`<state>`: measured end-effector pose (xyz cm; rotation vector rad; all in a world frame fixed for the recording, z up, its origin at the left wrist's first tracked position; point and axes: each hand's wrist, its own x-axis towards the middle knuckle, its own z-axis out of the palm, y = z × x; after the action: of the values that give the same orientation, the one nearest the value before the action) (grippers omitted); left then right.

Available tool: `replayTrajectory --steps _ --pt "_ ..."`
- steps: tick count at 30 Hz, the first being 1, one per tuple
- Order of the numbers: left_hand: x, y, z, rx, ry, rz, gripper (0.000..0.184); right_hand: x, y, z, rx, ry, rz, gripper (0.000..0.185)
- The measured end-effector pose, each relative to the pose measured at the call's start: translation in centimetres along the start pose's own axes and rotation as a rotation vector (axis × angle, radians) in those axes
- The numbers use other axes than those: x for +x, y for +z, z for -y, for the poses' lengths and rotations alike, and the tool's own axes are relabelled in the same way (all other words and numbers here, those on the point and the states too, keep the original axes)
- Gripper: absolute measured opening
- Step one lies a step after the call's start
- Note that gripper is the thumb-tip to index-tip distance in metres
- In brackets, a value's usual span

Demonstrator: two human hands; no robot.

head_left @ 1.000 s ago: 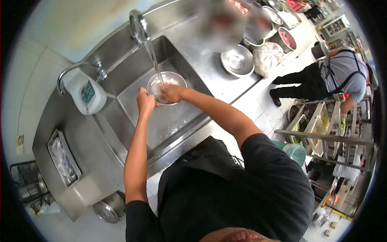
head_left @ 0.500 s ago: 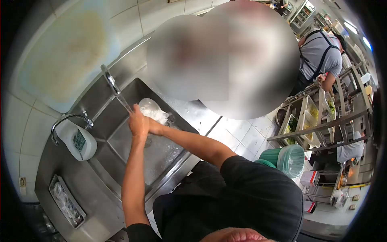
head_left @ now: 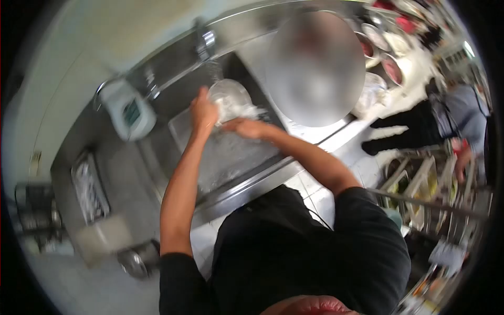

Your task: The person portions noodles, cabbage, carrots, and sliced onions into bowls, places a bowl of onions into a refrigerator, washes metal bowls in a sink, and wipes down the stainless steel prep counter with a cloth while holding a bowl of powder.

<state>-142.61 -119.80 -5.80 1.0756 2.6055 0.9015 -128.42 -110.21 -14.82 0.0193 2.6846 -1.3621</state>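
Both bare hands are over the steel sink (head_left: pixel 210 170). My left hand (head_left: pixel 203 114) is at the left edge of a clear round container (head_left: pixel 231 90) holding something whitish. Its thumb points up, but its other fingers are hidden and blurred, so I cannot tell if it grips the rim. My right hand (head_left: pixel 244 127) lies just below the container, fingers stretched out to the left, near crumpled whitish material (head_left: pixel 228 107) that I cannot identify. Water falls from the faucet (head_left: pixel 206 42) behind the container.
A white cut-open jug (head_left: pixel 128 113) with a green scouring pad stands left of the sink. A tray of wrapped items (head_left: pixel 90 186) sits on the steel counter (head_left: pixel 123 176). Bowls (head_left: pixel 391 68) stand at the back right. A person in grey (head_left: pixel 462 118) is by the racks.
My hands were together under the running water; now they are apart and beside the container. The view has shifted, so the sink appears farther right and higher.
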Motion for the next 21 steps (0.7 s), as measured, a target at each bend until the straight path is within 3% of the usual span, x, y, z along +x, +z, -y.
replayTrajectory --steps 1,2,3,4,5,8,10,13,14,16,18,20,21 --pt "-0.6 -1.2 -1.2 -0.041 -0.025 -0.005 0.031 -0.8 -1.5 -0.4 -0.145 -0.149 0.074 0.052" --pt "-0.7 -0.7 -0.7 -0.017 -0.054 -0.015 0.03 -0.4 -2.4 0.7 -0.169 0.211 0.15 0.058" --pt "-0.7 -0.2 -0.4 -0.002 -0.06 -0.022 0.029 -1.2 -4.6 4.0 -0.258 0.303 0.112 0.063" --pt "-1.2 -0.1 -0.6 -0.088 -0.141 0.021 0.028 -0.1 -4.3 2.1 -0.473 0.276 0.05 0.061" --pt "-1.5 0.0 -1.2 -0.181 -0.21 0.066 0.027 0.5 -1.7 -1.0 -0.452 0.091 -0.385 0.058" --pt "-1.3 0.4 -1.6 -0.337 -0.282 0.093 0.025 3.2 -1.6 0.4 0.211 0.117 -0.328 0.051" --pt "-1.0 0.3 -1.1 -0.353 -0.274 0.083 0.023 3.2 -2.1 2.3 0.34 -0.022 -0.274 0.048" --pt "-0.2 0.6 2.3 -0.291 -0.201 -0.004 0.014 0.8 -4.6 6.2 0.322 0.292 0.129 0.046" --pt "-0.2 -0.4 2.0 -0.245 -0.204 0.039 0.015 0.3 -3.7 5.3 0.368 0.225 0.08 0.05" --pt "-0.6 -1.3 0.8 -0.272 -0.249 0.045 0.017 2.0 -2.5 2.6 0.508 0.296 -0.234 0.057" --pt "-1.4 -1.0 -0.5 -0.34 -0.32 0.068 0.02 2.5 -3.9 5.9 0.726 0.386 -0.637 0.064" --pt "-2.4 0.0 -1.6 -0.437 -0.418 0.111 0.027 6.4 -2.8 2.8 0.776 0.321 -0.819 0.069" --pt "-3.1 1.5 -1.5 -0.383 -0.359 0.041 0.027 7.7 -2.4 1.7 0.804 0.288 -0.91 0.071"
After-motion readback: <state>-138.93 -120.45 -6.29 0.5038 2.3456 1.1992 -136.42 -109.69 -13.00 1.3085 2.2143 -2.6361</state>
